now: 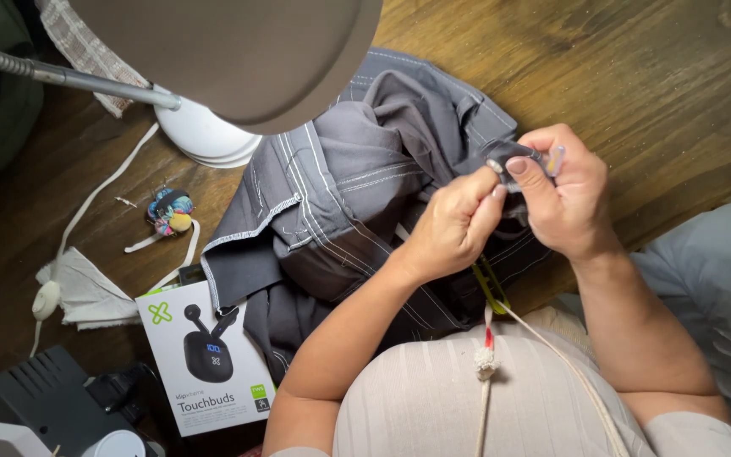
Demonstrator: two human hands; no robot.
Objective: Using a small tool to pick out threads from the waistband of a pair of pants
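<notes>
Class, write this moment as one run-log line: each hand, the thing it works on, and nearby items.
left hand: pinching grey garment | right hand: gripping same fold | nearby: lamp, white box, pincushion

brown desk lamp [239,59] overhead, white earbud box [205,360] lower left, colourful pincushion [169,211], crumpled white tissue [86,292], wooden table [662,76].
</notes>
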